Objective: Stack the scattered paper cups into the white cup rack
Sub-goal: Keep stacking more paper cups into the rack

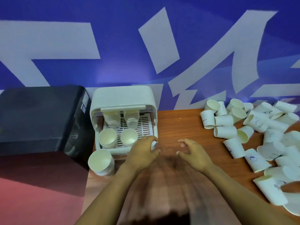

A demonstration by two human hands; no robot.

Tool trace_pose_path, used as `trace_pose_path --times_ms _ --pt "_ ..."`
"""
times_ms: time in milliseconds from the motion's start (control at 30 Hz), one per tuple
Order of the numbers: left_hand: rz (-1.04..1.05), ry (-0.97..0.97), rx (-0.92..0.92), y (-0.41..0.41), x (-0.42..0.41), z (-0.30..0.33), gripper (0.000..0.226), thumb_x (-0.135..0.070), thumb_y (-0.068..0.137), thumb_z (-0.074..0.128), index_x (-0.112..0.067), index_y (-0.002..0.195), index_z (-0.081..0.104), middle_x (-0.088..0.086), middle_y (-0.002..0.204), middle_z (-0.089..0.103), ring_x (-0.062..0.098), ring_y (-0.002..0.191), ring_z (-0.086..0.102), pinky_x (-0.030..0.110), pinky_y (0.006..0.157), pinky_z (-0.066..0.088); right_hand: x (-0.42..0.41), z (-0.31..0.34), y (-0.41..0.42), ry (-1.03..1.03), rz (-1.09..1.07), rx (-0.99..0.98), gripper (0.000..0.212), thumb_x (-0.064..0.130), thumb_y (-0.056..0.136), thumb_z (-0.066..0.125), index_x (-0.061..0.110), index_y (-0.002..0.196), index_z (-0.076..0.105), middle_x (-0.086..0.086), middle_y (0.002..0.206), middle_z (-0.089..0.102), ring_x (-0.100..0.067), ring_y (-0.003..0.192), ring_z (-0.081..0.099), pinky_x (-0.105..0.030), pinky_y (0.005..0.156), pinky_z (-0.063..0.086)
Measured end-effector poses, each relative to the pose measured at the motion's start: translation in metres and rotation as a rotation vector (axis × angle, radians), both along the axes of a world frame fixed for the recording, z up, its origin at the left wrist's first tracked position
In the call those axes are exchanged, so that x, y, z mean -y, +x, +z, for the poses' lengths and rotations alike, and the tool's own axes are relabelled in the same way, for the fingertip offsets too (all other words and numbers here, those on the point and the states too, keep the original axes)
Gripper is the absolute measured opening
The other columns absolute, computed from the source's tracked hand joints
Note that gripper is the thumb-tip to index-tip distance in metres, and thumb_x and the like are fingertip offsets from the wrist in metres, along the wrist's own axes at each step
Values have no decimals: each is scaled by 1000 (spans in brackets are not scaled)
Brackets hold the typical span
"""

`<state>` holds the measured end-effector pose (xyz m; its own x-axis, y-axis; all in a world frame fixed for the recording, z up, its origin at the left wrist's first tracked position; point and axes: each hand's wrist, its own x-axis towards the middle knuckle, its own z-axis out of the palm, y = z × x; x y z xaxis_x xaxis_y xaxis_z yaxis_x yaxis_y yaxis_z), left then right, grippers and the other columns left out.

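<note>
Paper cups lie right of both hands' fingers.

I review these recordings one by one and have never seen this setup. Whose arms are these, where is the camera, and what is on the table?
There is no machine here. The single picture comes from a wide-angle camera worn on a person's head, looking forward and down, so the two bare arms are the wearer's own. The left hand and the right hand hover over the wooden table, fingers loosely curled, with nothing in either grip. At the left stands the white cup rack, lid raised, with stacks of paper cups inside. One more cup stack stands on the table in front of it. The scattered paper cups, mostly lying on their sides, are heaped at the right. A black box sits left of the rack.
</note>
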<state>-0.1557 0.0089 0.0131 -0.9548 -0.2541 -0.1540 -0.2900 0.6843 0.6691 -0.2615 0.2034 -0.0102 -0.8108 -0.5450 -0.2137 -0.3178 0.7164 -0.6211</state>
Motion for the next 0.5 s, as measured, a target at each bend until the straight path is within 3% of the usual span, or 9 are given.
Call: trace_pose_path --times_ms 133,500 --pt "-6 -27 46 -26 -37 2 44 -31 87 63 -24 128 51 -1 130 52 16 120 49 30 102 39 -37 4 -24 -6 -5 19 43 29 83 69 27 124 55 8 105 57 -7 82 57 -28 78 50" --pt "-23 -42 136 -131 -205 -21 44 -30 87 61 -25 129 50 -1 132 50 20 124 47 35 104 39 -198 -1 -139 76 -40 8 41 26 82 68 27 121 54 5 106 59 -10 81 58 -26 72 44"
